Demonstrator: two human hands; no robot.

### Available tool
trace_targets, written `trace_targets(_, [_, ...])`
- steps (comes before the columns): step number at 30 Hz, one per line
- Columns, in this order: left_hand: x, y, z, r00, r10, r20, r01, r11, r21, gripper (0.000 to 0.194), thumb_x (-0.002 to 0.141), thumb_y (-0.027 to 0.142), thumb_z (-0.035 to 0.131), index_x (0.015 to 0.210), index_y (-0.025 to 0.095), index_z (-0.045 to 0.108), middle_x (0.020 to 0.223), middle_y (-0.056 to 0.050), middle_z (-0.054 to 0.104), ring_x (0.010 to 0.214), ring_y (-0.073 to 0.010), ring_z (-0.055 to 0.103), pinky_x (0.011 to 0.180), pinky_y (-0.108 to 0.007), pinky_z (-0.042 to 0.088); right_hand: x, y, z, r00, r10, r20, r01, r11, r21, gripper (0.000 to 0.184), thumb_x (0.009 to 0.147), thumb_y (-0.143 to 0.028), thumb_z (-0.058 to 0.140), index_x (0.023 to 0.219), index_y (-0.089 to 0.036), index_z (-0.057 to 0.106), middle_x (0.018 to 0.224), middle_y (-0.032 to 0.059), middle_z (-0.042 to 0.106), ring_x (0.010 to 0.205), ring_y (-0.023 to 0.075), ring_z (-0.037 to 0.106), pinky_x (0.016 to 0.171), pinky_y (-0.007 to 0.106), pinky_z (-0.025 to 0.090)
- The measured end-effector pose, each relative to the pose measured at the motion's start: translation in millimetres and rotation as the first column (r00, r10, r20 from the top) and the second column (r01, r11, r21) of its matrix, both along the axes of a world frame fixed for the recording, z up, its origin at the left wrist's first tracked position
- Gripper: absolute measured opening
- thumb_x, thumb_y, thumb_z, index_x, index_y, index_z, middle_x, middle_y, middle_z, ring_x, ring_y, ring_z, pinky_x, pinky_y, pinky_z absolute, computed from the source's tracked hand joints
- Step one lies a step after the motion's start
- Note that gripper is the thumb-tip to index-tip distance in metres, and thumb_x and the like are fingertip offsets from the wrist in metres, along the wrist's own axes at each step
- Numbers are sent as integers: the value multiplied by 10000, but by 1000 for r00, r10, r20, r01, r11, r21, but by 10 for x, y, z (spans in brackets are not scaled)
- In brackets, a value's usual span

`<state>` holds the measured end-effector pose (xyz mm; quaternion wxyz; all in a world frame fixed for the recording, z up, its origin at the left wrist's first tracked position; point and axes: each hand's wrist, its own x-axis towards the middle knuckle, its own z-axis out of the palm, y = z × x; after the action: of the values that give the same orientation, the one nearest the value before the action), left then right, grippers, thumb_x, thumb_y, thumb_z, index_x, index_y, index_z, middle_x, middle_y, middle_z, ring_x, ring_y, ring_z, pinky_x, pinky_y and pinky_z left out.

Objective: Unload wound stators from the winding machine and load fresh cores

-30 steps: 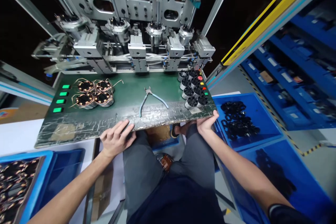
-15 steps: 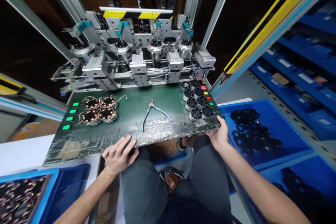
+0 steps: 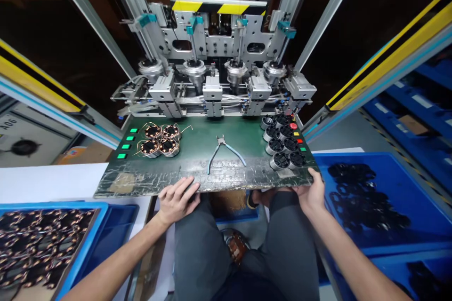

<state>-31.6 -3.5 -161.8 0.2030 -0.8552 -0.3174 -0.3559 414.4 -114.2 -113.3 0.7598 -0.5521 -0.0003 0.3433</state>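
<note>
Factory workshop; hazard-striped machine (image 3: 213, 89); workbench (image 3: 197, 131); blue parts bins (image 3: 406, 174)

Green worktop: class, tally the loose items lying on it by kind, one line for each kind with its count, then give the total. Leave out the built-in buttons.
Copper-wound stators: 4
Unwound black-and-silver stators: 8
Blue-handled cutting pliers: 1
Total: 13
</note>
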Motion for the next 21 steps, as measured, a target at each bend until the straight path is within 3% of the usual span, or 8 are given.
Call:
trace_targets(3, [2, -2, 3, 1000, 0, -4, 0, 1000, 14, 801, 876, 394, 831, 1611, 399, 510, 1324, -15, 787, 1157, -242, 728, 1059, -422, 387, -11, 3, 2, 1000, 3, 1, -3, 1000, -1, 281, 814, -399, 724, 1037, -227, 733, 938, -6, 780, 657, 174, 688, 575, 304, 582])
trace_targets(13, [29, 4, 59, 1000, -25, 6, 25, 999, 29, 783, 869, 383, 846, 1590, 371, 541, 1314, -30, 790, 1169, -238, 714, 1036, -409, 393, -11, 14, -101, 1000, -20, -4, 20, 998, 60, 352, 797, -411, 635, 1077, -221, 730, 1108, 37, 788, 916, 240, 753, 823, 410, 652])
trace_targets(21, [43, 2, 62, 999, -28, 31, 27, 999, 24, 666, 835, 373, 891, 1454, 306, 655, 1251, -46, 808, 1158, -232, 711, 973, -406, 407, -39, 26, -46, 999, -18, -27, 19, 998, 62, 349, 777, -402, 645, 1064, -221, 728, 1037, 19, 790, 818, 220, 729, 824, 423, 648])
